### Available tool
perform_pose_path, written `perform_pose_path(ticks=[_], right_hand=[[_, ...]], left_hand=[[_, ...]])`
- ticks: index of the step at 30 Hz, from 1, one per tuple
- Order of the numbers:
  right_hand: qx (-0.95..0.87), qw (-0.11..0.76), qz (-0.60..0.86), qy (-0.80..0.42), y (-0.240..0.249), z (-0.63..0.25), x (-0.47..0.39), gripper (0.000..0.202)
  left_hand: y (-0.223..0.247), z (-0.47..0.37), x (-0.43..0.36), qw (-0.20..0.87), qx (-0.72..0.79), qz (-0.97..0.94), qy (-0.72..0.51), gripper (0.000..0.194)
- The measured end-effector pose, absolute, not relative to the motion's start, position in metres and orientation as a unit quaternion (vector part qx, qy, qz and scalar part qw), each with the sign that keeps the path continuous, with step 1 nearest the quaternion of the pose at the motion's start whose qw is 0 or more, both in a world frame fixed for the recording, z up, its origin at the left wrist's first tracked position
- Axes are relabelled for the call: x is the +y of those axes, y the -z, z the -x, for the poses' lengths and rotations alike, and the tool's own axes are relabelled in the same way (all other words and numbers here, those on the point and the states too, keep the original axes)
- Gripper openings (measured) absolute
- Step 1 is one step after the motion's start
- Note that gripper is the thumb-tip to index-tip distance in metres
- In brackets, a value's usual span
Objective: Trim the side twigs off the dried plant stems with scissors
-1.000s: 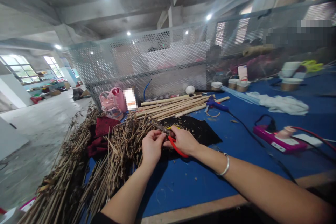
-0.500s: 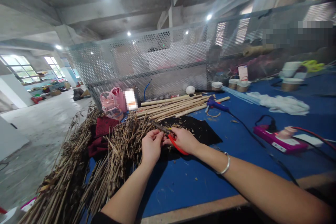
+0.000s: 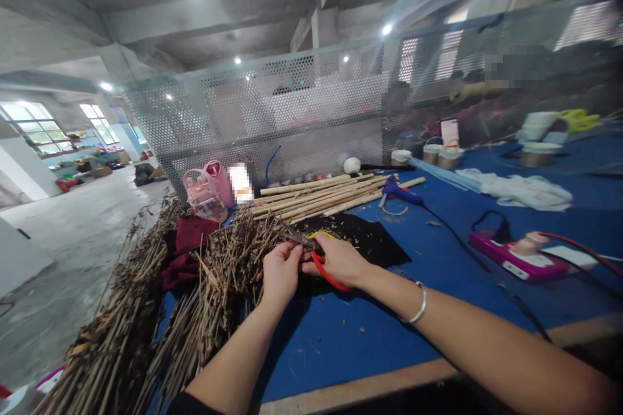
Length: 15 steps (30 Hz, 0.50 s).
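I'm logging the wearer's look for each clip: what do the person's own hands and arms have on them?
The left hand and right hand are both ungloved. A black sleeve shows near the left elbow, leaving that forearm uncovered. A plain, silver-coloured bangle circles the right forearm near the wrist. No right sleeve can be made out.
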State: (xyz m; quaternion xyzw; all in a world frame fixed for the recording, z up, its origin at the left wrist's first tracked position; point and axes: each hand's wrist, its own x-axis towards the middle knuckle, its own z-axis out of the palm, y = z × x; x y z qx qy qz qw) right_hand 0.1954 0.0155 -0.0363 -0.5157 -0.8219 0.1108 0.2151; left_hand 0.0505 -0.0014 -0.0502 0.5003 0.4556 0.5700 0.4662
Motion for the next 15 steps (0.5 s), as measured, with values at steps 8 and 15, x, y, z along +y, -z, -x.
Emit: perform_pose_path(ticks=[8, 15], right_hand=[[-0.813, 0.196, 0.540, -0.098, 0.0381, -0.1975, 0.0179, 0.044], [-0.832, 0.211, 0.509, -0.070, 0.0392, -0.1964, 0.0178, 0.048]], left_hand=[[0.0472, -0.0519, -0.0026, 0.498, 0.440, -0.468, -0.583, 0.019], [0.0489, -0.0519, -0.0010, 0.487, 0.453, -0.472, -0.579, 0.016]])
